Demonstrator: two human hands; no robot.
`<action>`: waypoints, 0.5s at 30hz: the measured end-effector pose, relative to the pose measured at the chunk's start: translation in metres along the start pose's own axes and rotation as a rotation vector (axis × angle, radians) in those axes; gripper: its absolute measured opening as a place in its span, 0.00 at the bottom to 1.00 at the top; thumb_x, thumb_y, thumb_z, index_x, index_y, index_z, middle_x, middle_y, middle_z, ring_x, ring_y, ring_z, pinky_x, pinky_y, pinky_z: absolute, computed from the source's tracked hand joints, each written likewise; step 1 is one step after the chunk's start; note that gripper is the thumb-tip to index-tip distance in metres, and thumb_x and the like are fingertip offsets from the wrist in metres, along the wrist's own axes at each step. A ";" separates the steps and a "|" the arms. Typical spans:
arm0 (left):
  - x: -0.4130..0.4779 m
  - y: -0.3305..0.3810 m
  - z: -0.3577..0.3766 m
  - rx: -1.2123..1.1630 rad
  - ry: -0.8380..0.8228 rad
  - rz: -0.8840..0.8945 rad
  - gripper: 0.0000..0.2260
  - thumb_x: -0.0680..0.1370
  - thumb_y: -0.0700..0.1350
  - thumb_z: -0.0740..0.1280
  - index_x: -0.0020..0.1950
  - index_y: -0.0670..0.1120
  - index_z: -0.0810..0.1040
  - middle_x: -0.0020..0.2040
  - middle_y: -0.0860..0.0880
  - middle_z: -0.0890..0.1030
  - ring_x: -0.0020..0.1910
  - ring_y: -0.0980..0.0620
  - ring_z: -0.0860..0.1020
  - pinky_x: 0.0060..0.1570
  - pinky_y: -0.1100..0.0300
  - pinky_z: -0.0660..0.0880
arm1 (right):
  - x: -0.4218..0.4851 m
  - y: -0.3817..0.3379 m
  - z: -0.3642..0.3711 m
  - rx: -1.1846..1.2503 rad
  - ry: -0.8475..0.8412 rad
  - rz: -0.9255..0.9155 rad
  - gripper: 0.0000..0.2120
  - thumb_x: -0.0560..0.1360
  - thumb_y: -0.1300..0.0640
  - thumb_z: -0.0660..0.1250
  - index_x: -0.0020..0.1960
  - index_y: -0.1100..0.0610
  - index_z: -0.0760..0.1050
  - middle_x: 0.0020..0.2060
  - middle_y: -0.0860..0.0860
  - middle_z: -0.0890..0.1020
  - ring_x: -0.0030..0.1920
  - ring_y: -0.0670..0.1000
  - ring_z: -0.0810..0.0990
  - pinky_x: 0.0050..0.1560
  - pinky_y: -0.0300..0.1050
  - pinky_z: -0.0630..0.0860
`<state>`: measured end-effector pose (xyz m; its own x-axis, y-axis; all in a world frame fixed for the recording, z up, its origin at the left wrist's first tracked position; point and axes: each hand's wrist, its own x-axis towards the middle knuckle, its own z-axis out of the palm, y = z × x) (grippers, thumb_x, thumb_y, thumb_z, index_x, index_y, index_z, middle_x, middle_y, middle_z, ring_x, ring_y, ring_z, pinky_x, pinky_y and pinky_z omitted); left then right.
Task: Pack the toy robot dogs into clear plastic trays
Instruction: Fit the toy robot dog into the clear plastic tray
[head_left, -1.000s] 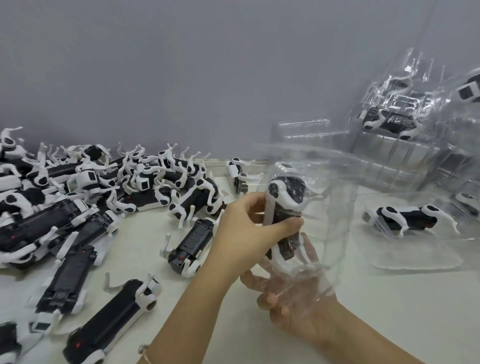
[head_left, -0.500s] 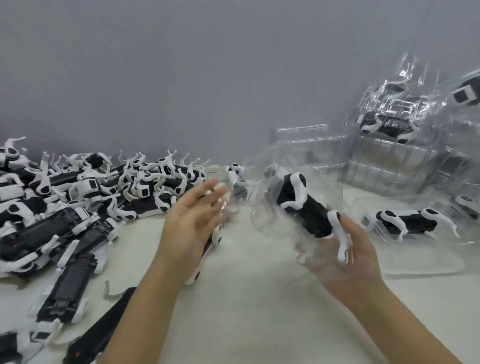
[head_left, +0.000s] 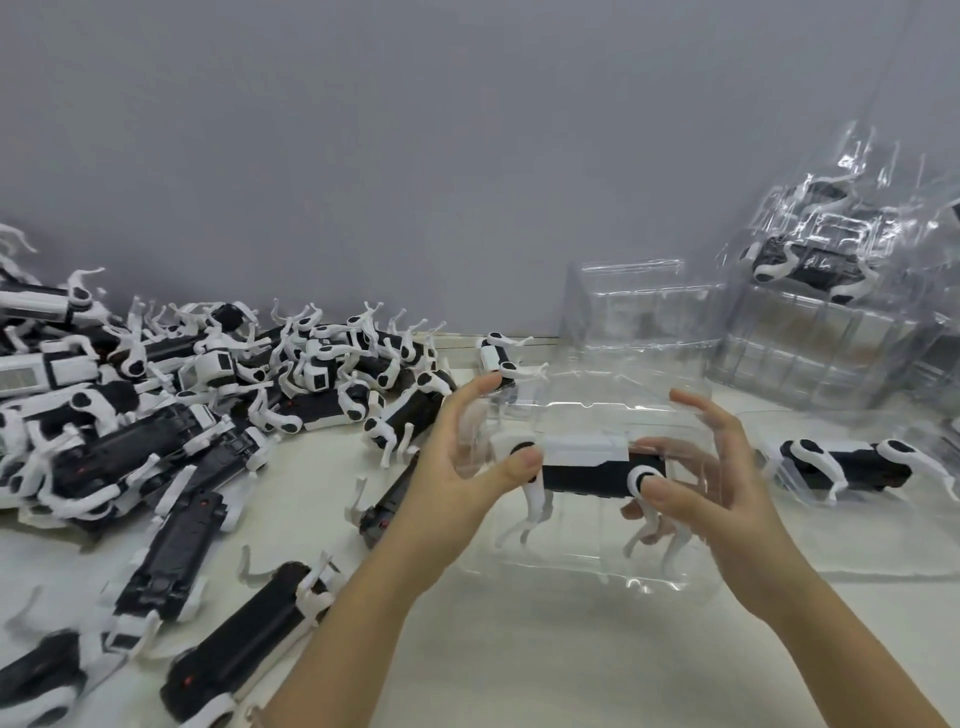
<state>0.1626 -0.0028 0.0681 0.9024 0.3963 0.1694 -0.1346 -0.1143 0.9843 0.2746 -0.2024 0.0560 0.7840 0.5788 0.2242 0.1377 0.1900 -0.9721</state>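
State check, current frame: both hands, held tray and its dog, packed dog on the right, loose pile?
left hand: pinches clear tray's left end
right hand: pinches its right end
clear tray: held between both hands
toy dog: inside the held tray, legs down
packed dog: encased in clear plastic, lying on the table
loose dogs: unpacked, heaped on the left

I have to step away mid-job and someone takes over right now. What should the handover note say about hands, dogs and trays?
Left hand: grips the clear tray at its left end, thumb on the front.
Right hand: grips the tray's right end, thumb on the front.
Toy dog lies inside this tray, side-on; whether it is fully seated cannot be told.
Done: a packed tray lies on the table at right; a stack of trays stands behind it.
Left: the pile of loose dogs at left.
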 end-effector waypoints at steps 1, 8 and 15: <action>0.000 0.000 0.001 -0.008 0.007 -0.001 0.28 0.64 0.58 0.76 0.61 0.71 0.71 0.60 0.68 0.76 0.55 0.74 0.75 0.53 0.66 0.72 | 0.000 -0.001 0.001 -0.012 -0.006 0.018 0.33 0.62 0.52 0.76 0.61 0.31 0.70 0.51 0.47 0.83 0.39 0.62 0.85 0.38 0.45 0.82; -0.016 -0.007 0.007 -0.068 0.070 -0.116 0.31 0.62 0.63 0.78 0.61 0.74 0.70 0.58 0.76 0.72 0.57 0.78 0.69 0.52 0.71 0.69 | -0.002 -0.017 -0.009 -0.239 -0.101 0.272 0.32 0.55 0.36 0.74 0.58 0.28 0.68 0.50 0.49 0.83 0.44 0.52 0.85 0.35 0.47 0.80; -0.033 -0.051 0.015 -0.171 0.171 -0.259 0.27 0.77 0.34 0.65 0.76 0.43 0.65 0.74 0.48 0.66 0.74 0.54 0.62 0.69 0.58 0.59 | -0.025 -0.031 -0.023 -0.851 -0.151 0.235 0.40 0.68 0.31 0.68 0.71 0.24 0.47 0.68 0.20 0.53 0.66 0.24 0.54 0.65 0.34 0.60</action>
<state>0.1459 -0.0232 0.0117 0.8360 0.5403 -0.0954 0.0101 0.1587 0.9873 0.2646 -0.2407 0.0792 0.7685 0.6386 -0.0388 0.4331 -0.5639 -0.7031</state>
